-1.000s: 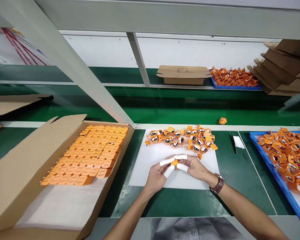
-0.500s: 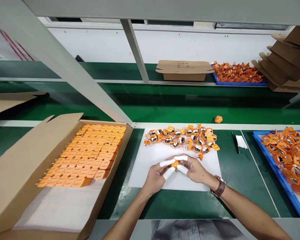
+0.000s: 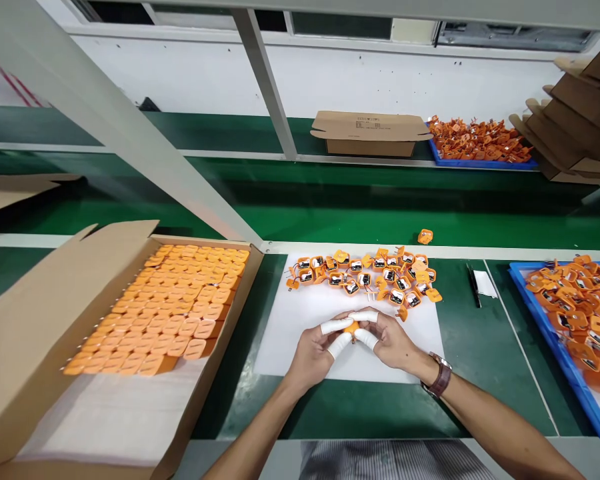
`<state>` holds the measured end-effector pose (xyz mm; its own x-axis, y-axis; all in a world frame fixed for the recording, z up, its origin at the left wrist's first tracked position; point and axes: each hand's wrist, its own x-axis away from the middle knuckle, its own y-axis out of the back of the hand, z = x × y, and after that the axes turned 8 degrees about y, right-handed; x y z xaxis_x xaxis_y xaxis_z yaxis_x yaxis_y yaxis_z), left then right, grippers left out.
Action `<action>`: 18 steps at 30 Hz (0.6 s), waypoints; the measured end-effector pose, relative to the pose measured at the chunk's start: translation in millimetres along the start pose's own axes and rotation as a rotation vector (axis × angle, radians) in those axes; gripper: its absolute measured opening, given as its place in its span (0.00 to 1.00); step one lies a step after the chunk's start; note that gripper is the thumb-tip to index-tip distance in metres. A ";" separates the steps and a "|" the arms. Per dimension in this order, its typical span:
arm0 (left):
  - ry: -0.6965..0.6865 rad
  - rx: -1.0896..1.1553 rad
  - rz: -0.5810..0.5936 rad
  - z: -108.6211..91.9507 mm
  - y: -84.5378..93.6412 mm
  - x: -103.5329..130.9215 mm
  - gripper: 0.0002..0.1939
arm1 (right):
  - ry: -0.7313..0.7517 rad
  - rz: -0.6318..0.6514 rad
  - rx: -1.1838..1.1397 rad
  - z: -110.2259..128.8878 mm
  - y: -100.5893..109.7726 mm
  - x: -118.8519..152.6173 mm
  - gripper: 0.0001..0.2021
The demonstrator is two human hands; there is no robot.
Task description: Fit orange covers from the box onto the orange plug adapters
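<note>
While leaving untouched, at left, the open brown cardboard box (image 3: 55, 327) of square orange plastic casings (image 3: 165, 307), pinches, with the nearly closed left hand (image 3: 314, 350), one small orange plastic piece (image 3: 352, 327) over the white sheet (image 3: 280, 353) on the green bench (image 3: 480, 360), gripped likewise by the nearly closed right hand (image 3: 391, 337). Apparently pressing or aligning; calls next for steady, even fingertip pressure. Leaves the blue plastic tray (image 3: 551, 333), far right, alone.

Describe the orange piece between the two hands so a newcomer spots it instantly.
On the green bench, right of the open cardboard box, find the white sheet. Below the spread of loose pieces on it, the left hand and right hand meet around one orange piece: the only one held, pinched by white-wrapped fingers.
</note>
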<state>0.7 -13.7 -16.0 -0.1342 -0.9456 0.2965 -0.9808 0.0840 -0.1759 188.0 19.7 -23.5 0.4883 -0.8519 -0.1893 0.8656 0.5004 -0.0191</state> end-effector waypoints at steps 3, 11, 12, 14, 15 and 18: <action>-0.005 -0.011 0.000 -0.5 0.4 -1.2 0.17 | 0.011 -0.023 0.042 -7.6 -2.6 0.6 0.18; -0.057 -0.044 -0.069 7.8 1.9 -3.2 0.20 | 0.077 0.166 0.509 50.7 2.7 5.9 0.20; -0.065 -0.038 -0.081 8.4 2.3 -3.3 0.20 | 0.126 0.187 0.623 64.4 9.1 3.8 0.21; -0.075 -0.025 -0.106 9.3 3.2 -3.6 0.19 | 0.228 0.156 0.796 85.7 30.5 -6.2 0.22; -0.078 -0.020 -0.118 9.7 3.5 -3.9 0.19 | 0.263 0.116 0.860 91.8 45.7 -14.4 0.23; -0.086 -0.009 -0.141 11.3 3.8 -5.3 0.19 | 0.192 -0.016 1.055 92.2 102.6 -48.7 0.25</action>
<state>-0.8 -11.8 -28.8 0.0170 -0.9715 0.2365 -0.9904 -0.0488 -0.1292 263.3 98.2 74.3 0.5296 -0.7728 -0.3497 0.5755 0.0245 0.8174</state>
